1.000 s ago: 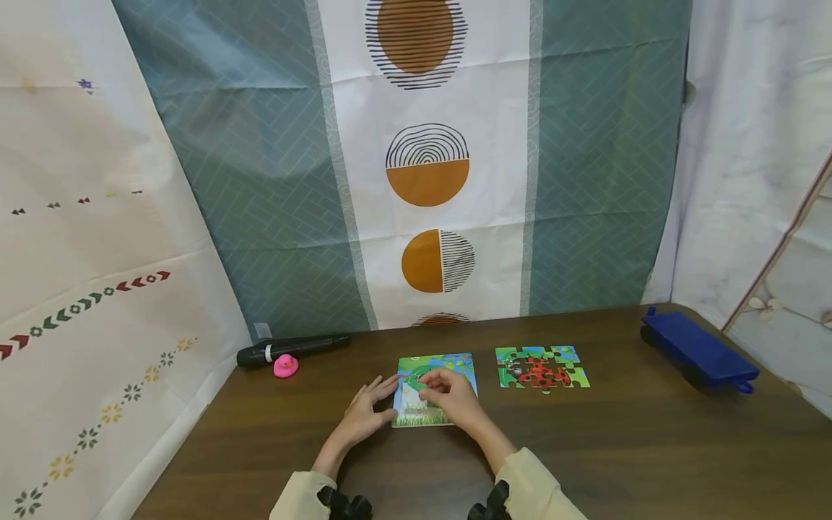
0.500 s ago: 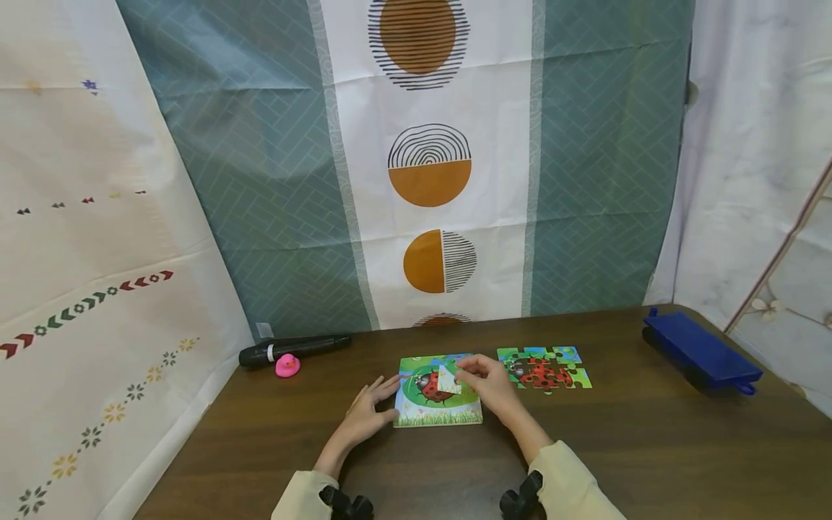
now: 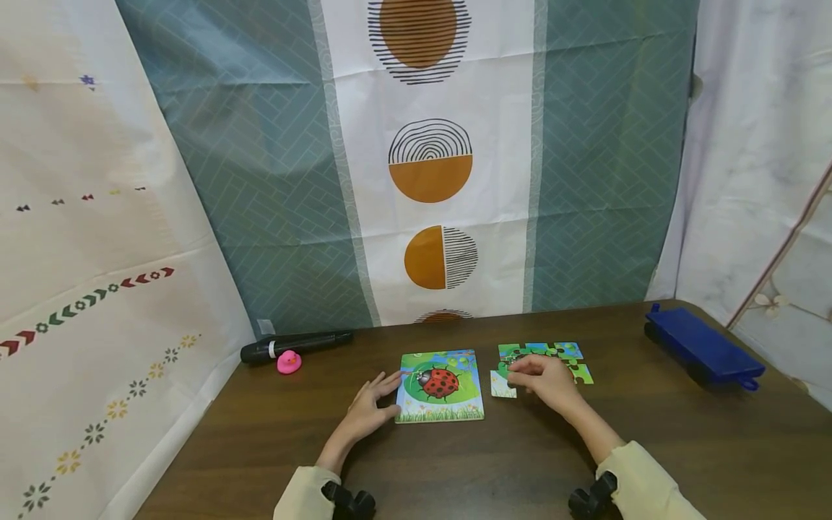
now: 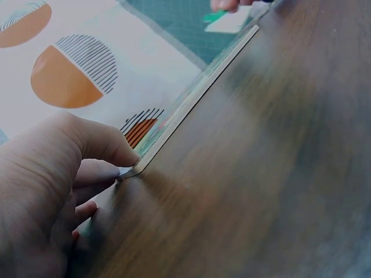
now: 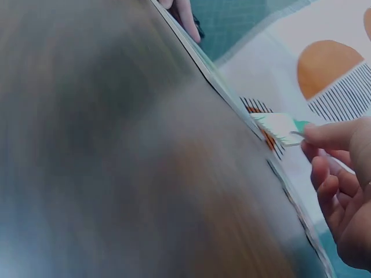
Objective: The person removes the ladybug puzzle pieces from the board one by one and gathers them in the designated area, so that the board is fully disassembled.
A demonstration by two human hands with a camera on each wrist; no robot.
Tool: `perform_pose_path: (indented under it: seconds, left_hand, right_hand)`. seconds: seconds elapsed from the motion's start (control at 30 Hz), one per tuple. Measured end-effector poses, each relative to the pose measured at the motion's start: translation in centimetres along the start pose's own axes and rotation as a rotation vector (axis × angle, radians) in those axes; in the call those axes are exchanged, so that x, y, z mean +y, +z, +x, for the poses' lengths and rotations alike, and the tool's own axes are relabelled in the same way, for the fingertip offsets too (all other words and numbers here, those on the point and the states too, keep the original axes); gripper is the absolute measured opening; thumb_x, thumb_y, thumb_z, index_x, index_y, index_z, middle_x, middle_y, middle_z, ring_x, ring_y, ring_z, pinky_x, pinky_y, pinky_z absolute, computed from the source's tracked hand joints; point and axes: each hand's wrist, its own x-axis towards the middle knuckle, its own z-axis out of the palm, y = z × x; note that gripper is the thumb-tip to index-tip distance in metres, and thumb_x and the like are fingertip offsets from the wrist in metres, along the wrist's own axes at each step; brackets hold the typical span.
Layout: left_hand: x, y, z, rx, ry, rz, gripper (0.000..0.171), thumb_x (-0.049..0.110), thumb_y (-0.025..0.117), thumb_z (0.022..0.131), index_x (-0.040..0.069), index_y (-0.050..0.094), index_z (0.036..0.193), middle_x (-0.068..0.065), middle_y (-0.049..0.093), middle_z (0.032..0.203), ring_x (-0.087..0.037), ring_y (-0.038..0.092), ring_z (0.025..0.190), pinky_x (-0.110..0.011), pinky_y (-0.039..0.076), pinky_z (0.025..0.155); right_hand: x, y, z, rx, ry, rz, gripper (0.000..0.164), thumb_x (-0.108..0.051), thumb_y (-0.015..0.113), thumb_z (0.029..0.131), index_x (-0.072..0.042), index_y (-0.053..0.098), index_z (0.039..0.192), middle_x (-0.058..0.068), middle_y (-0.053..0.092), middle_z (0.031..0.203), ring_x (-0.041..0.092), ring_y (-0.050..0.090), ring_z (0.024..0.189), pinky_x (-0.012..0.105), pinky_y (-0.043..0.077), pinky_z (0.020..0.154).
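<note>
A square ladybug picture board [image 3: 439, 385] lies flat on the table. My left hand [image 3: 366, 410] rests against its left side, fingers extended and thumb near the front left corner; the left wrist view shows the thumb [image 4: 113, 145] touching that corner. Right of the board, my right hand [image 3: 549, 383] pinches a pale jigsaw piece [image 3: 503, 385] with printed grass by its right side. The right wrist view has this piece [image 5: 278, 127] between thumb and fingertips, tilted. Behind the hand lies a partly joined ladybug jigsaw [image 3: 568, 351], its middle covered by the hand.
A black marker-like cylinder [image 3: 305, 343] and a pink rubber duck [image 3: 289, 362] sit at the back left. Toward the right edge is a dark blue tray-like object [image 3: 705, 347]. Patterned cloths [image 3: 273, 180] hang behind and beside the wooden table [image 3: 442, 469].
My right hand has lifted the jigsaw piece off the picture board and carried it right to the joined jigsaw, uncovering the ladybug picture. My left hand has stayed at the board's left side.
</note>
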Motion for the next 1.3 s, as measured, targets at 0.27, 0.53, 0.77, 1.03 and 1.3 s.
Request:
perform_pose_path:
  seconds: [0.27,0.53,0.77,1.03,1.3]
  left_hand:
    - [0.0,-0.2,-0.4,0.016,-0.013,0.01,0.06,0.009,0.066,0.082,0.0,0.052,0.14,-0.01,0.045,0.152,-0.041,0.022,0.149,-0.063,0.003,0.121]
    - [0.1,-0.2,-0.3,0.018,-0.015,0.017,0.059,0.01,0.067,0.083,0.0,0.052,0.139,-0.01,0.045,0.152,-0.04,0.022,0.149,-0.063,0.004,0.121]
    - [-0.1,0.0,-0.4,0.013,-0.011,0.021,0.059,0.011,0.067,0.083,-0.001,0.052,0.139,-0.01,0.046,0.152,-0.04,0.023,0.149,-0.063,0.004,0.121]
    - [0.0,0.0,-0.3,0.02,-0.012,0.033,0.059,0.011,0.067,0.082,0.0,0.053,0.138,-0.009,0.046,0.151,-0.04,0.024,0.149,-0.063,0.005,0.122]
    - [0.2,0.1,0.0,0.024,-0.007,0.04,0.059,0.01,0.066,0.082,-0.001,0.053,0.138,-0.01,0.047,0.151,-0.04,0.024,0.148,-0.062,0.006,0.122]
  right_hand:
    - [1.2,-1.6,-0.7,-0.055,-0.004,-0.124,0.018,-0.02,0.074,0.085,-0.006,0.074,0.097,0.005,0.073,0.088,0.014,0.059,0.067,0.028,0.05,0.06]
    - [1.2,-1.7,-0.6,-0.026,-0.111,-0.307,0.009,-0.017,0.075,0.083,-0.01,0.076,0.088,0.005,0.075,0.088,0.021,0.07,0.082,0.033,0.056,0.071]
    - [1.3,-1.7,-0.8,-0.032,-0.146,-0.345,0.008,-0.016,0.076,0.082,-0.01,0.076,0.087,0.004,0.076,0.086,0.02,0.07,0.08,0.031,0.056,0.071]
    - [1.2,-1.6,-0.9,-0.071,-0.193,-0.353,0.008,-0.018,0.076,0.082,-0.011,0.076,0.086,-0.001,0.075,0.08,0.009,0.064,0.071,0.024,0.05,0.063]
    - [1.0,-1.7,-1.1,-0.092,-0.19,-0.357,0.004,-0.015,0.076,0.082,-0.011,0.075,0.082,-0.004,0.071,0.074,0.003,0.055,0.065,0.022,0.045,0.059]
